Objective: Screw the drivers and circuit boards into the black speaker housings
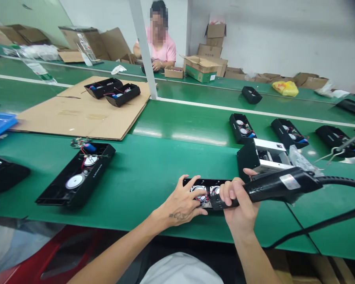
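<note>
A black speaker housing (207,183) lies open side up on the green bench in front of me, with round silver speakers and red wires inside. My left hand (182,203) grips its left end, thumb at the near edge and fingers reaching over the inside. My right hand (241,207) is wrapped round the front of a black electric screwdriver (272,186), held nearly level with its nose pointing left over the housing. The screwdriver's tip and the housing's right part are hidden behind the tool and my fingers.
Left of me lies another open speaker housing (97,167) with a blue cell. A black and white box (248,157) stands behind the screwdriver, whose cable (328,224) trails right. More housings sit on cardboard (77,114) and at right. A person (162,51) sits opposite.
</note>
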`<state>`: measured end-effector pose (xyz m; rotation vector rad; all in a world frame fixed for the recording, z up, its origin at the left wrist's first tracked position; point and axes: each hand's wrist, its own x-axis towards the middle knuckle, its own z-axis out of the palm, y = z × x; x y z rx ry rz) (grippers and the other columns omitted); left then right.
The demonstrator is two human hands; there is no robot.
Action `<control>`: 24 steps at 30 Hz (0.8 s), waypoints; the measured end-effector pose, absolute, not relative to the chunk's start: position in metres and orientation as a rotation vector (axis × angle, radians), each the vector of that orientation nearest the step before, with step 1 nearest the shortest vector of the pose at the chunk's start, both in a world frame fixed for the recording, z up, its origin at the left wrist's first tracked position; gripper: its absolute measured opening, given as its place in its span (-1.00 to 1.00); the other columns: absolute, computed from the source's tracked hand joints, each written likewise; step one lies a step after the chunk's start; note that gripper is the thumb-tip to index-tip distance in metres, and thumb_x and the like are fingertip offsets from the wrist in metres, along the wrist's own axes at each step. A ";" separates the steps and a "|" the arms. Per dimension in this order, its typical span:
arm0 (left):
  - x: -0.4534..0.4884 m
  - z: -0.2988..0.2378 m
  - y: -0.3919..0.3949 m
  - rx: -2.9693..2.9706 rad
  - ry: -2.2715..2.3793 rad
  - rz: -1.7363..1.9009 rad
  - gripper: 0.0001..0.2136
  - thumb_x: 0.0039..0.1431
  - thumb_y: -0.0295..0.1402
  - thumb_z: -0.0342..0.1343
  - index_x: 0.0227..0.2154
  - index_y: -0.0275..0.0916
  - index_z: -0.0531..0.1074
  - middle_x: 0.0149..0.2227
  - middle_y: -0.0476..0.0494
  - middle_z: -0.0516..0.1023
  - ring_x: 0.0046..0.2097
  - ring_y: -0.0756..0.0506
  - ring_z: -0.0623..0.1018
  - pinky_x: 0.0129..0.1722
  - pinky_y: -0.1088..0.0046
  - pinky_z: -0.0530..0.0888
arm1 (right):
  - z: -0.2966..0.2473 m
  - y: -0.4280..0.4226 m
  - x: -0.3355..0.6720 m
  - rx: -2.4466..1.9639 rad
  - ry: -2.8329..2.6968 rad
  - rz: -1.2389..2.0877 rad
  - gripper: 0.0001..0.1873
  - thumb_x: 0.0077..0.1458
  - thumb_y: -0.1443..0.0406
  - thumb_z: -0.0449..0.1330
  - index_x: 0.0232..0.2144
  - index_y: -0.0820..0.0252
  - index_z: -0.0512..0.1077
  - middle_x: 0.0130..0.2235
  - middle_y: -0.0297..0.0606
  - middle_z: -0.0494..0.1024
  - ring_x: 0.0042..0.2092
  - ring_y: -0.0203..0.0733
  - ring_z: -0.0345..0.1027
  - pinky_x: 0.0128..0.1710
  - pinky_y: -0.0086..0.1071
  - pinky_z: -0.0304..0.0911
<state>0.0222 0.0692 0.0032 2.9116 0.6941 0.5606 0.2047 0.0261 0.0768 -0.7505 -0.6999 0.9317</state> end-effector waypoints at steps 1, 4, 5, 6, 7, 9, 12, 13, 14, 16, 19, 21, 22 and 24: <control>0.022 0.002 0.069 2.907 0.698 0.564 -0.59 0.50 0.02 0.13 -0.32 -0.14 0.69 0.18 -0.11 0.61 0.43 -0.47 0.34 0.39 -0.23 0.14 | 0.077 0.026 0.205 -0.750 -0.703 0.928 -0.64 0.29 0.31 0.35 0.07 -0.05 0.39 -0.53 -0.61 0.33 -0.61 -0.40 0.17 -0.54 -0.41 0.21; 0.022 0.000 0.069 2.886 0.710 0.560 -0.61 0.52 -0.03 0.12 -0.31 -0.13 0.69 0.19 -0.09 0.61 0.44 -0.48 0.33 0.38 -0.24 0.13 | 0.078 0.024 0.204 -0.763 -0.724 0.906 -0.64 0.31 0.31 0.33 0.09 -0.07 0.37 -0.52 -0.61 0.31 -0.61 -0.39 0.15 -0.54 -0.40 0.20; 0.022 0.000 0.068 2.877 0.713 0.555 -0.62 0.53 -0.04 0.12 -0.30 -0.13 0.69 0.19 -0.08 0.61 0.44 -0.47 0.32 0.38 -0.24 0.13 | 0.079 0.023 0.204 -0.764 -0.733 0.897 -0.63 0.31 0.31 0.32 0.09 -0.07 0.37 -0.52 -0.61 0.30 -0.61 -0.39 0.14 -0.54 -0.39 0.20; 0.022 0.000 0.068 2.869 0.717 0.551 -0.63 0.53 -0.06 0.12 -0.29 -0.12 0.69 0.19 -0.07 0.61 0.45 -0.47 0.32 0.38 -0.24 0.13 | 0.080 0.023 0.203 -0.763 -0.742 0.889 -0.63 0.32 0.30 0.32 0.10 -0.08 0.36 -0.52 -0.62 0.29 -0.62 -0.38 0.13 -0.54 -0.39 0.19; 0.022 0.001 0.068 2.862 0.719 0.546 -0.64 0.54 -0.07 0.11 -0.28 -0.12 0.69 0.20 -0.07 0.61 0.45 -0.47 0.32 0.37 -0.24 0.13 | 0.080 0.022 0.203 -0.760 -0.748 0.884 -0.64 0.32 0.31 0.32 0.09 -0.08 0.36 -0.52 -0.62 0.29 -0.62 -0.38 0.13 -0.54 -0.39 0.19; 0.023 0.002 0.067 2.855 0.722 0.543 -0.65 0.54 -0.09 0.11 -0.27 -0.11 0.70 0.19 -0.05 0.61 0.45 -0.47 0.31 0.37 -0.23 0.13 | 0.081 0.021 0.202 -0.757 -0.761 0.882 -0.65 0.32 0.31 0.31 0.08 -0.07 0.36 -0.53 -0.61 0.30 -0.62 -0.37 0.15 -0.54 -0.38 0.20; 0.023 0.005 0.067 2.854 0.727 0.543 -0.66 0.54 -0.10 0.12 -0.27 -0.11 0.70 0.19 -0.05 0.62 0.45 -0.47 0.32 0.37 -0.22 0.14 | 0.081 0.021 0.201 -0.770 -0.797 0.872 -0.66 0.33 0.29 0.32 0.08 -0.07 0.35 -0.53 -0.61 0.32 -0.62 -0.36 0.18 -0.53 -0.36 0.22; 0.023 0.006 0.067 2.854 0.728 0.539 -0.67 0.54 -0.11 0.13 -0.27 -0.11 0.70 0.18 -0.06 0.62 0.45 -0.46 0.33 0.37 -0.22 0.14 | 0.081 0.020 0.200 -0.774 -0.813 0.866 -0.66 0.33 0.27 0.33 0.08 -0.07 0.35 -0.53 -0.61 0.32 -0.62 -0.35 0.18 -0.53 -0.35 0.22; 0.023 0.007 0.067 2.855 0.728 0.536 -0.67 0.54 -0.11 0.13 -0.27 -0.11 0.70 0.18 -0.07 0.62 0.44 -0.46 0.33 0.37 -0.21 0.15 | 0.080 0.020 0.200 -0.772 -0.828 0.862 -0.66 0.34 0.27 0.33 0.07 -0.07 0.35 -0.53 -0.61 0.33 -0.62 -0.35 0.19 -0.54 -0.35 0.22; 0.023 0.009 0.067 2.857 0.724 0.529 -0.67 0.53 -0.11 0.14 -0.27 -0.11 0.71 0.17 -0.07 0.62 0.44 -0.47 0.33 0.36 -0.20 0.16 | 0.079 0.019 0.199 -0.758 -0.852 0.866 -0.69 0.34 0.27 0.32 0.06 -0.07 0.36 -0.52 -0.61 0.35 -0.62 -0.35 0.20 -0.54 -0.35 0.22; 0.023 0.011 0.067 2.852 0.715 0.532 -0.69 0.53 -0.12 0.14 -0.26 -0.09 0.71 0.17 -0.05 0.62 0.44 -0.47 0.32 0.35 -0.19 0.17 | 0.079 0.017 0.197 -0.725 -0.881 0.894 -0.70 0.35 0.30 0.31 0.06 -0.07 0.37 -0.51 -0.59 0.37 -0.61 -0.36 0.22 -0.53 -0.35 0.22; 0.023 0.012 0.067 2.848 0.714 0.533 -0.69 0.54 -0.13 0.14 -0.26 -0.07 0.71 0.17 -0.04 0.62 0.45 -0.46 0.32 0.35 -0.19 0.16 | 0.079 0.016 0.197 -0.710 -0.890 0.895 -0.69 0.36 0.30 0.30 0.07 -0.08 0.37 -0.50 -0.59 0.37 -0.60 -0.36 0.22 -0.53 -0.35 0.22; 0.023 0.012 0.066 2.848 0.714 0.533 -0.69 0.54 -0.13 0.13 -0.26 -0.08 0.71 0.16 -0.04 0.62 0.44 -0.46 0.32 0.35 -0.19 0.16 | 0.080 0.016 0.196 -0.708 -0.893 0.887 -0.69 0.36 0.30 0.30 0.07 -0.08 0.36 -0.50 -0.60 0.36 -0.60 -0.36 0.22 -0.52 -0.35 0.22; 0.022 0.011 0.066 2.851 0.713 0.537 -0.68 0.54 -0.13 0.13 -0.27 -0.09 0.71 0.16 -0.05 0.62 0.44 -0.46 0.33 0.35 -0.20 0.16 | 0.081 0.015 0.196 -0.724 -0.899 0.864 -0.69 0.37 0.28 0.30 0.08 -0.09 0.35 -0.50 -0.60 0.35 -0.61 -0.35 0.21 -0.52 -0.34 0.21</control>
